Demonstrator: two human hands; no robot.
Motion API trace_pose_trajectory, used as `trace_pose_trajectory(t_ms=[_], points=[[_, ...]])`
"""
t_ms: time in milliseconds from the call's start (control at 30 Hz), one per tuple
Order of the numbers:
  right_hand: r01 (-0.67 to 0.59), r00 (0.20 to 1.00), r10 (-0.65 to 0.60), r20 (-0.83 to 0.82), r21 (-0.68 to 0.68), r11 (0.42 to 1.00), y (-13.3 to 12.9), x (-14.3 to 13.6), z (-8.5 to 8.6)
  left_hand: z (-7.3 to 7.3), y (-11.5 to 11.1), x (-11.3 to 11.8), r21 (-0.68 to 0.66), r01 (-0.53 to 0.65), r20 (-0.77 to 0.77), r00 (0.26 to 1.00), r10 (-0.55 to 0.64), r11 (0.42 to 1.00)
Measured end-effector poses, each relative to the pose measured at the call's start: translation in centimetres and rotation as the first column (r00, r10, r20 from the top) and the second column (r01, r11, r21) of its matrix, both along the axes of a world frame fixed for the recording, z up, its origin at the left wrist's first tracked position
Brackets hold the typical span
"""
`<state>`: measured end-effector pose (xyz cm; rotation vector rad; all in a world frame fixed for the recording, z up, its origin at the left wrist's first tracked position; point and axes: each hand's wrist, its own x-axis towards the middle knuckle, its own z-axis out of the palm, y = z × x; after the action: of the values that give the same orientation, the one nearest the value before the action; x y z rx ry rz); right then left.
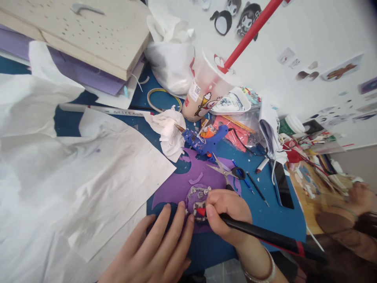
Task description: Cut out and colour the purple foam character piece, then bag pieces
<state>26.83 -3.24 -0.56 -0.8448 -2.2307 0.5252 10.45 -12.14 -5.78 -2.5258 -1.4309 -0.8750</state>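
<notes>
My left hand (pixel 160 243) lies flat with its fingers stretched out, fingertips at the left edge of a small round purple craft piece (pixel 193 192) with a character's face and a grey rim. Closed in a pinch, my right hand (pixel 228 212) holds a long black marker pen (pixel 265 232) with a red band near its back end. The pen's red front part points at the craft piece; whether the nib touches it I cannot tell. Beneath the craft piece is a cut purple foam sheet (pixel 173 186). Scissors (pixel 225 169) with black handles lie just beyond my right hand.
A blue glue gun (pixel 203 142) rests by crumpled tissue (pixel 171 131). Behind stands a drink cup (pixel 203 92) with a red straw. White paper (pixel 123 169) covers the left side. A phone (pixel 283 184) and thin pens lie right. Another person's arm (pixel 344 228) shows at far right.
</notes>
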Motion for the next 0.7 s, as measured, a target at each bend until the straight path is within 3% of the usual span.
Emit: trace_pose_trajectory(t_ms=[333,467,533,633,700], points=[[-0.01,0.999,0.008,-0.038,-0.028,1.0,-0.2,0.4,-0.2,-0.1,-0.2,-0.1,-0.018,-0.003,-0.019,1.0,0.003,1.0],[0.102,0.972,-0.126,-0.196,-0.129,0.986,-0.6,1.2,-0.9,0.2,-0.1,0.0,-0.022,-0.006,-0.027,1.0,0.005,1.0],[0.15,0.908,-0.2,-0.368,-0.16,0.976,-0.6,1.3,-1.4,0.5,0.1,-0.1,0.011,-0.027,0.011,1.0,0.027,1.0],[0.262,0.711,-0.281,-0.644,-0.127,0.957,-0.4,1.2,-1.7,1.0,0.3,-0.8,0.041,-0.019,0.133,0.991,0.014,0.999],[0.389,0.609,-0.351,-0.711,-0.118,0.914,-0.3,1.5,-1.3,1.3,0.3,-1.6,0.008,0.042,0.289,0.956,-0.043,0.999]])
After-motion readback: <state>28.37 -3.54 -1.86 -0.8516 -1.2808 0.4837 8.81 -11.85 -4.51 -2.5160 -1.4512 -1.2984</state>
